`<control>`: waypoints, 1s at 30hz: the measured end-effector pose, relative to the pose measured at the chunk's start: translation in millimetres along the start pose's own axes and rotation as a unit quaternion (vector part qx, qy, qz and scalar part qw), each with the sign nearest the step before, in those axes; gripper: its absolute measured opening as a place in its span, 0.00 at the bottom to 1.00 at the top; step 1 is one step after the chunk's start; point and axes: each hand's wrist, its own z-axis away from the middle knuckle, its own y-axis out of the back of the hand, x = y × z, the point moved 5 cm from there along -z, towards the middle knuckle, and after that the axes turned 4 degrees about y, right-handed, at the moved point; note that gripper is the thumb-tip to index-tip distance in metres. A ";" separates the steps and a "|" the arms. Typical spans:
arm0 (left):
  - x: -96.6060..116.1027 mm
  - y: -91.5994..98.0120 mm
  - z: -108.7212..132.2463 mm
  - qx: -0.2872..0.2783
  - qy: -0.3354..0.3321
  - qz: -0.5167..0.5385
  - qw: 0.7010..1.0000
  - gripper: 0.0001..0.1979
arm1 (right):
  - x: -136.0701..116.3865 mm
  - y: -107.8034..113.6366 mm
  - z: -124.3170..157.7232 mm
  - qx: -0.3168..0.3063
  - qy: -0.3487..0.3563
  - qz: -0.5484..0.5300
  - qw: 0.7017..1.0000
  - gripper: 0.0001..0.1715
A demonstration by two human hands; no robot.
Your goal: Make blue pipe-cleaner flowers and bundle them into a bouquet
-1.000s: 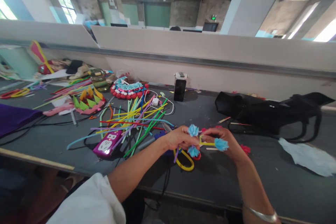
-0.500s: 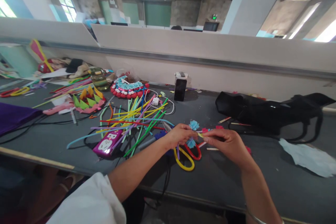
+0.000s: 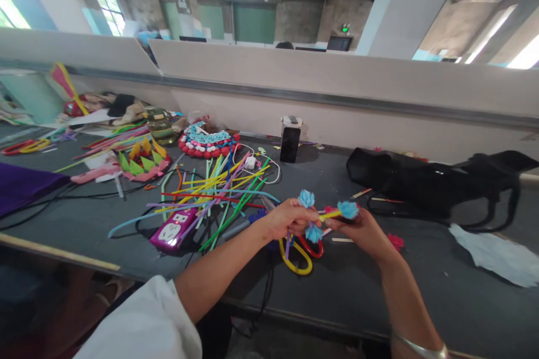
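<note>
The left hand (image 3: pixel 297 217) is closed around a small bunch of blue craft flowers (image 3: pixel 306 198), a purple stem (image 3: pixel 287 247) poking out below its fingers; the right hand (image 3: pixel 357 230) curls beside a yellow-stemmed blue flower (image 3: pixel 348 210), though I can't tell whether its fingertips pinch; I'd judge the step to be fixing that yellow stem to the bunch, and the next move calls for a steady left grip and gentle right fingers; red-and-yellow-handled scissors (image 3: pixel 310 265) lie just below the left hand on the dark table (image 3: pixel 357 303); left of it sprawl coloured craft stems (image 3: pixel 219 188) and a purple case (image 3: pixel 172 233); beyond the right hand slumps a black bag (image 3: pixel 391 176); past both hands run a pale partition (image 3: pixel 337 84) and a concrete-ceilinged room.
</note>
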 end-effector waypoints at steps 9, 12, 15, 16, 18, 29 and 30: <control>-10.9 -14.4 4.2 -0.107 0.086 -0.107 0.985 0.13 | 1.9 5.3 1.9 -0.030 -0.006 -0.010 0.999 0.13; -15.7 -13.6 1.8 -0.099 0.105 -0.132 0.981 0.13 | -3.8 7.7 3.9 -0.029 0.024 0.018 0.999 0.11; -19.7 -10.5 -1.6 -0.072 0.107 -0.136 0.982 0.13 | -14.3 8.8 7.5 -0.014 0.044 0.039 0.998 0.09; -19.9 -8.6 -2.8 -0.054 0.100 -0.131 0.985 0.13 | -18.3 9.1 8.9 -0.005 0.045 0.044 0.998 0.09; -18.2 -4.1 -4.7 -0.011 0.076 -0.114 0.990 0.13 | -26.4 9.2 12.0 0.010 0.045 0.054 0.997 0.09; -3.2 12.1 -10.3 0.041 -0.034 0.063 0.997 0.11 | -24.9 3.0 13.7 -0.003 0.030 0.092 0.995 0.10; -1.5 11.5 -9.5 0.035 -0.046 0.071 0.996 0.11 | -19.9 3.3 11.7 0.001 0.018 0.089 0.996 0.10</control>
